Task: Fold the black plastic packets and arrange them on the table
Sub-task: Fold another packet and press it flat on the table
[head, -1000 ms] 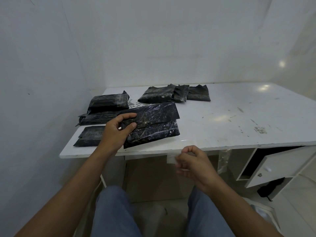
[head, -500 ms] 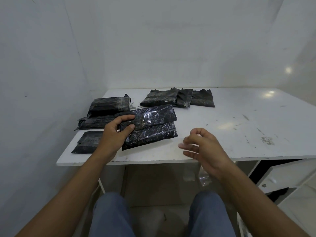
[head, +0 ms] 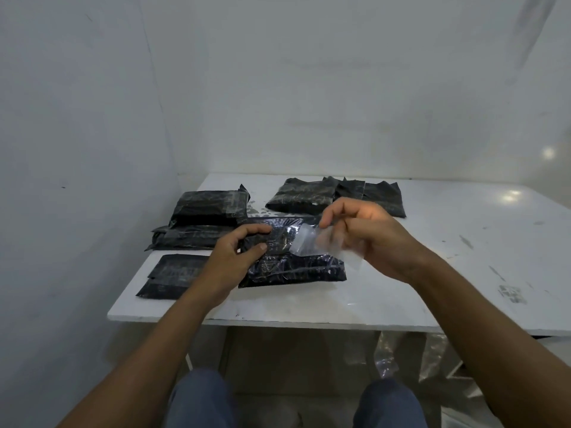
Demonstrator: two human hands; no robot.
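A folded black plastic packet (head: pixel 296 270) lies near the front left of the white table (head: pixel 401 298). My left hand (head: pixel 238 254) pinches its left end, thumb on top. My right hand (head: pixel 367 239) hovers just above the packet's right part and holds a strip of clear tape (head: pixel 312 245) between its fingers. Other black packets lie around: a stack of two at the left (head: pixel 204 220), a flat one at the front left corner (head: pixel 173 276), and overlapping ones at the back (head: pixel 336 196).
White walls close the table in on the left and behind. The table's right half (head: pixel 479 242) shows only scuff marks. Clear plastic sheeting (head: pixel 411 356) hangs under the table at the right. My knees are below the front edge.
My right hand rose from below the table edge to above the packet, now holding a clear tape strip. The left hand kept its grip on the packet.
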